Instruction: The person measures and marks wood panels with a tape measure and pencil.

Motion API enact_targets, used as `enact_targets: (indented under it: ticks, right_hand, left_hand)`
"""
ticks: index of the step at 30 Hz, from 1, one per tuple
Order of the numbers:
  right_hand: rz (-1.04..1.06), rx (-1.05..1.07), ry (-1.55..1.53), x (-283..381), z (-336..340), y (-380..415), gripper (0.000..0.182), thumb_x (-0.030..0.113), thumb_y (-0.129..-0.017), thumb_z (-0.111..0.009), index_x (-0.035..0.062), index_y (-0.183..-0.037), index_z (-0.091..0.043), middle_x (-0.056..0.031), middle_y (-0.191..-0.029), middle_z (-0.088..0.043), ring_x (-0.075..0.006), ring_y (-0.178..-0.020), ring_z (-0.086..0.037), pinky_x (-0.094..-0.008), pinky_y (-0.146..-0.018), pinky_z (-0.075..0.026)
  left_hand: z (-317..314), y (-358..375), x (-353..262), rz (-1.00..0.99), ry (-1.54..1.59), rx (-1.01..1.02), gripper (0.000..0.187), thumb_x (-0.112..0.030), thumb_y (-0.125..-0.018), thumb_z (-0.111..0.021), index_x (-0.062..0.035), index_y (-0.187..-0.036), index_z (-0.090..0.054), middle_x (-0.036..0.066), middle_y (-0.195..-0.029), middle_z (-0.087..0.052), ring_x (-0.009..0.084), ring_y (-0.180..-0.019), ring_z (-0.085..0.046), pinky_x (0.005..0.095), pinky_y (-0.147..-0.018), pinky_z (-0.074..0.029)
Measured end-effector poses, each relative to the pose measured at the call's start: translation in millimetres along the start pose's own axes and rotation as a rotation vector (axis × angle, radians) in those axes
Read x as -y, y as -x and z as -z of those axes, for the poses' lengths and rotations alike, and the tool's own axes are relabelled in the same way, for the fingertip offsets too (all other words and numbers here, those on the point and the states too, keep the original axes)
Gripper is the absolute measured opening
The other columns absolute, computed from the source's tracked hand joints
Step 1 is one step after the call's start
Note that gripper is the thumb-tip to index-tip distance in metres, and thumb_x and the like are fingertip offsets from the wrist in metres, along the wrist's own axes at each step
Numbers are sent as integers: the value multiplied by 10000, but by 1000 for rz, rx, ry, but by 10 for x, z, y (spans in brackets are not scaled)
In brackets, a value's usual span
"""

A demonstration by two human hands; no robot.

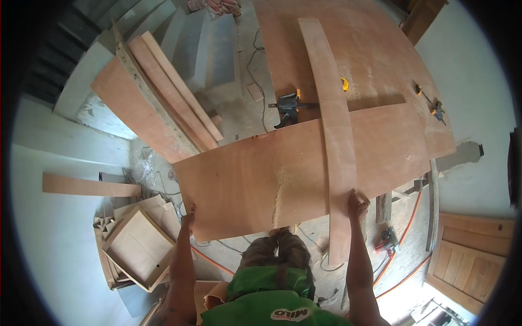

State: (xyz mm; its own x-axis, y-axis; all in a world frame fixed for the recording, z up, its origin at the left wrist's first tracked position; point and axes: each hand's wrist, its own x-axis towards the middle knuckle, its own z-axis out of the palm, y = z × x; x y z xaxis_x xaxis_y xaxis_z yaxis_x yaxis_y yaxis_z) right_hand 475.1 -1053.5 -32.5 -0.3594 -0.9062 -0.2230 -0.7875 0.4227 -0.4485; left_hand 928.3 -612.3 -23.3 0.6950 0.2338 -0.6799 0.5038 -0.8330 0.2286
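A broad plywood panel (244, 179) lies slanted in front of me, its far side over a larger plywood sheet (375, 49). My left hand (188, 220) is closed around the panel's left end near the front corner. At its front edge, my right hand (358, 205) grips the panel, fingertips right at the side of a long plywood strip (340, 136). That strip runs lengthwise away from me across the panel and sticks out past its near edge. Sawdust (278, 198) forms a line on the panel. A bar clamp (288, 108) sits at the panel's far edge.
A yellow tape measure (345, 84) and another clamp (432, 103) lie on the large sheet. Boards (168, 92) lean at left above a wooden drawer box (136, 247). A power tool (389, 240) and orange cord (410, 217) are on the floor, right, near a wooden door (467, 261).
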Motion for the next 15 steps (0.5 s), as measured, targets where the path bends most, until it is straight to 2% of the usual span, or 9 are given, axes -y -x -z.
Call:
enact_targets:
  ticks: [3,5,7,10,11,12,13,14,15]
  right_hand:
    - [138,103,-121,-1,178,-13,697,567,-739,-689,-65,-1018,-599,-282,-911,-648,-387,-866,-651,-451,-744,-515]
    - [182,183,-234,-93,139,-92,700,576,-730,-695,-70,-985,-614,-275,-905,-651,-379,-860,-652,-446,-731,-513]
    - [232,254,-344,-95,184,-105,704,585,-721,-702,-76,-952,-628,-268,-899,-653,-372,-853,-654,-441,-718,-511]
    - [235,220,-204,34,275,-27,689,584,-747,-682,-83,-916,-634,-252,-867,-659,-371,-817,-652,-435,-695,-502]
    - [243,160,-159,-10,218,-31,684,581,-765,-666,-92,-883,-633,-249,-844,-661,-370,-798,-652,-432,-689,-500]
    - [251,98,-113,-49,174,-47,682,578,-783,-650,-101,-850,-632,-246,-821,-663,-369,-779,-652,-430,-683,-498]
    - [250,92,-105,-30,178,-74,682,578,-783,-650,-101,-850,-632,-246,-821,-663,-369,-779,-652,-430,-683,-498]
    - [192,180,11,-6,217,-86,672,571,-800,-634,-98,-866,-635,-246,-820,-666,-370,-769,-652,-435,-688,-498]
    - [127,268,129,22,299,-83,664,564,-817,-618,-96,-883,-639,-246,-819,-669,-372,-759,-652,-441,-693,-497]
  left_hand:
    - [4,-9,25,-49,242,147,959,-707,-766,-561,84,-1295,-449,207,-1280,-527,302,-1153,-543,408,-927,-450]
    - [-12,158,-180,-144,42,-46,896,-625,-770,-623,61,-1314,-433,225,-1316,-490,325,-1229,-475,410,-1010,-386]
    - [-180,728,-678,-230,-297,-584,831,-515,-762,-682,56,-1311,-431,245,-1321,-474,365,-1243,-446,424,-1034,-357]
    - [-601,706,-1454,-826,-84,-634,794,-426,-734,-734,56,-1293,-443,254,-1259,-507,393,-1199,-457,452,-1009,-365]
    - [-937,458,-1743,-1083,-109,-754,754,-382,-735,-747,48,-1282,-455,255,-1240,-518,380,-1177,-482,455,-1001,-371]
    - [-1036,1022,-2279,-1262,5,-509,767,-382,-722,-756,41,-1284,-451,253,-1200,-536,386,-1137,-500,446,-981,-384]
    - [-1350,1018,-2641,-1348,62,-330,811,-446,-713,-746,40,-1288,-444,257,-1245,-513,388,-1193,-460,462,-1008,-356]
    - [-1618,1194,-3065,-1507,-32,-409,850,-408,-719,-755,32,-1341,-379,259,-1198,-535,400,-1129,-500,447,-983,-382]
    - [-1706,1130,-3096,-1509,-30,-390,850,-408,-719,-755,32,-1341,-379,259,-1198,-535,400,-1129,-500,447,-983,-382]
